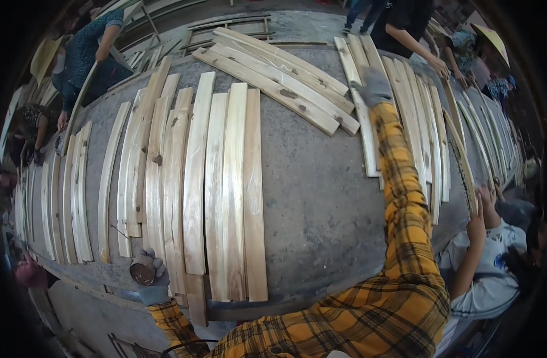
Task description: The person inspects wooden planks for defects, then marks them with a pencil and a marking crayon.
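My left hand (147,273), in a grey glove with a worn brown palm patch, rests at the near ends of the pale wooden slats (225,179) laid side by side on the grey concrete table (321,197); its fingers curl by a slat's end. My right hand (373,86), also grey-gloved, reaches far across the table and lies on a long slat (361,113) in the right-hand row. Both arms wear a yellow-and-black plaid sleeve.
More curved slats lie in rows at the left (76,191) and right (428,131), with a diagonal stack at the back (279,77). Other people stand around the table: one at the far left (88,53), one at the back right (404,30), one at the right (488,262).
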The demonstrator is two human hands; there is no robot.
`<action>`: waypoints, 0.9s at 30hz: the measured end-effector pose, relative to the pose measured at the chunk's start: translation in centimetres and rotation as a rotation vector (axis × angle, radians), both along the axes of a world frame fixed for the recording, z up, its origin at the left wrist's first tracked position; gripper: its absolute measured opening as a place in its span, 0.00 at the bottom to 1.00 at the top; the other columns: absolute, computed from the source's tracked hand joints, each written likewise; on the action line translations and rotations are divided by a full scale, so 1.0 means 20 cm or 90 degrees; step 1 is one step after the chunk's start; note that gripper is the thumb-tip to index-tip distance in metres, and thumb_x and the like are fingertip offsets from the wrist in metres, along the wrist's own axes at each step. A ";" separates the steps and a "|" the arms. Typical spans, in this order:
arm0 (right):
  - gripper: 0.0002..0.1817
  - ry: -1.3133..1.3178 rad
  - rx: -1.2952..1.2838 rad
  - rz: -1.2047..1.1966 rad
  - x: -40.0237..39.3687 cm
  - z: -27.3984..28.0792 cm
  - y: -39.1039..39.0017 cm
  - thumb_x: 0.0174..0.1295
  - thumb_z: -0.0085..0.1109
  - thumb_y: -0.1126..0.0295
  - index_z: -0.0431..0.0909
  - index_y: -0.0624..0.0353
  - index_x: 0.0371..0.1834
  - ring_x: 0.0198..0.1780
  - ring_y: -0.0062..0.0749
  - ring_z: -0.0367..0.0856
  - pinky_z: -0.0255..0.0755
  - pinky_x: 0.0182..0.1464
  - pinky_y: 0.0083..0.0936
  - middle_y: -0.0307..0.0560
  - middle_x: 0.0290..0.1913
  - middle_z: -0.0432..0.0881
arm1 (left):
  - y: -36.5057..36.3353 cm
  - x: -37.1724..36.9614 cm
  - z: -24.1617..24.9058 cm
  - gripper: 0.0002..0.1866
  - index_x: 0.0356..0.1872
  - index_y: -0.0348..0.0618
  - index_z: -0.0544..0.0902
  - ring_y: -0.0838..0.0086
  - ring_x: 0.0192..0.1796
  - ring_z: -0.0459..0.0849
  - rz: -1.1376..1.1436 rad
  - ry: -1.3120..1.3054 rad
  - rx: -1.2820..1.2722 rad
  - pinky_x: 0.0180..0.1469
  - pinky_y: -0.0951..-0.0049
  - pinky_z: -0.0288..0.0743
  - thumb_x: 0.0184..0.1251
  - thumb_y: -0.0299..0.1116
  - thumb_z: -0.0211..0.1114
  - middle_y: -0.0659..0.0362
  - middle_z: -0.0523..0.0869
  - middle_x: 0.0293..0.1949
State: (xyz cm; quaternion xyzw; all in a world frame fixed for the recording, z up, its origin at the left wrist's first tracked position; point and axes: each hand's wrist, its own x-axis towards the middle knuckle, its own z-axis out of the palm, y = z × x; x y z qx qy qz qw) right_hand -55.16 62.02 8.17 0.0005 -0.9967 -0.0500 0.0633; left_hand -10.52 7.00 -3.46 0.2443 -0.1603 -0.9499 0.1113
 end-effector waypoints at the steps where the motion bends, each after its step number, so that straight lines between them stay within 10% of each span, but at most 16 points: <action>1: 0.40 -0.029 -0.022 0.051 -0.09 -0.06 -0.14 0.53 0.57 0.40 0.62 0.51 0.65 0.70 0.46 0.54 0.53 0.67 0.40 0.51 0.68 0.58 | 0.01 -0.01 -0.02 0.22 0.54 0.43 0.73 0.65 0.31 0.75 0.015 0.005 -0.003 0.23 0.75 0.66 0.63 0.45 0.55 0.53 0.78 0.47; 8: 0.52 0.042 -0.028 0.029 -0.32 -0.55 -0.39 0.49 0.44 0.26 0.52 0.50 0.70 0.69 0.44 0.58 0.50 0.69 0.39 0.50 0.68 0.59 | 0.11 -0.05 0.00 0.22 0.48 0.43 0.77 0.63 0.32 0.79 -0.043 -0.027 0.012 0.23 0.73 0.66 0.64 0.49 0.52 0.53 0.79 0.46; 12: 0.54 -0.093 -0.127 -0.049 -0.08 -0.50 -0.49 0.44 0.56 0.31 0.55 0.57 0.68 0.67 0.48 0.61 0.57 0.65 0.38 0.59 0.65 0.60 | 0.10 -0.09 0.04 0.22 0.45 0.43 0.79 0.62 0.30 0.79 -0.063 -0.046 0.022 0.23 0.73 0.66 0.63 0.51 0.52 0.54 0.80 0.43; 14: 0.48 -0.088 -0.109 -0.059 -0.03 -0.47 -0.48 0.43 0.63 0.37 0.66 0.62 0.61 0.62 0.46 0.68 0.64 0.59 0.36 0.59 0.58 0.71 | 0.12 -0.10 0.06 0.22 0.45 0.43 0.79 0.63 0.30 0.79 -0.057 -0.066 0.023 0.23 0.73 0.66 0.62 0.51 0.52 0.54 0.81 0.42; 16: 0.37 -0.307 -0.531 -0.039 -0.01 -0.43 -0.43 0.46 0.66 0.43 0.76 0.64 0.50 0.53 0.43 0.77 0.69 0.54 0.34 0.60 0.46 0.80 | 0.13 -0.12 0.06 0.22 0.44 0.44 0.79 0.62 0.30 0.79 -0.040 -0.076 0.043 0.23 0.73 0.67 0.62 0.51 0.52 0.53 0.81 0.42; 20: 0.20 -0.136 -0.434 -0.067 0.07 -0.25 -0.49 0.55 0.65 0.57 0.80 0.64 0.40 0.29 0.28 0.80 0.73 0.35 0.26 0.47 0.29 0.82 | 0.11 -0.11 0.08 0.22 0.45 0.43 0.79 0.61 0.31 0.79 -0.092 -0.004 0.055 0.24 0.72 0.67 0.62 0.51 0.52 0.53 0.81 0.41; 21: 0.17 -0.191 -0.736 -0.039 0.20 -0.21 -0.54 0.59 0.61 0.60 0.80 0.65 0.39 0.26 0.26 0.79 0.73 0.30 0.23 0.47 0.30 0.82 | 0.09 -0.09 0.08 0.23 0.44 0.41 0.79 0.61 0.32 0.79 -0.077 -0.019 0.037 0.23 0.72 0.67 0.62 0.51 0.52 0.53 0.81 0.42; 23: 0.18 -0.222 -0.644 0.028 0.43 -0.14 -0.68 0.58 0.62 0.64 0.76 0.70 0.42 0.25 0.27 0.80 0.74 0.24 0.23 0.50 0.31 0.83 | 0.06 -0.08 0.07 0.23 0.45 0.41 0.79 0.61 0.31 0.79 -0.063 -0.016 0.041 0.23 0.72 0.67 0.62 0.51 0.53 0.52 0.80 0.42; 27: 0.32 -0.395 -0.931 0.091 0.95 -0.11 -1.04 0.63 0.56 0.57 0.62 0.67 0.64 0.42 0.25 0.78 0.75 0.43 0.23 0.49 0.48 0.78 | 0.08 -0.11 0.12 0.23 0.45 0.40 0.77 0.61 0.31 0.79 -0.032 0.002 0.050 0.23 0.72 0.67 0.62 0.50 0.53 0.52 0.80 0.43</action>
